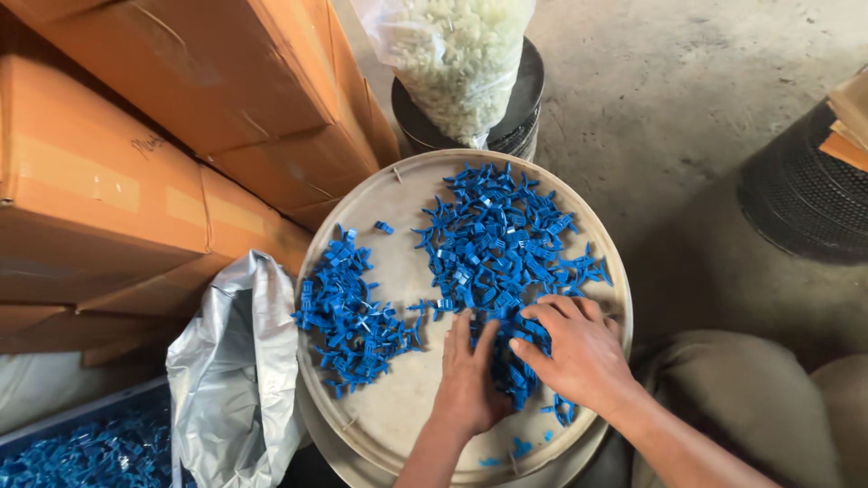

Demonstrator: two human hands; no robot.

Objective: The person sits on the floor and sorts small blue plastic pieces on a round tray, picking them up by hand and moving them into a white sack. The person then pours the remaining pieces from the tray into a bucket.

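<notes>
My left hand (470, 380) and right hand (579, 348) lay flat, fingers spread, gripping nothing, on the blue plastic clips (493, 244) heaped on the round tray (398, 416). Fingertips partly buried; tray's near rim cut off. A clear bag (457, 54) held white pieces; a blue crate (86, 443), half out of view, held more clips.

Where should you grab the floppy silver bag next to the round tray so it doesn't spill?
Probably best to take the silver bag by its open top edge, coming from above. It stands crumpled and soft, so its sides would likely fold if squeezed, and the raised rim near the tray is free to pinch. Both hands, the left hand and right hand, are on the blue plastic pieces.
</notes>
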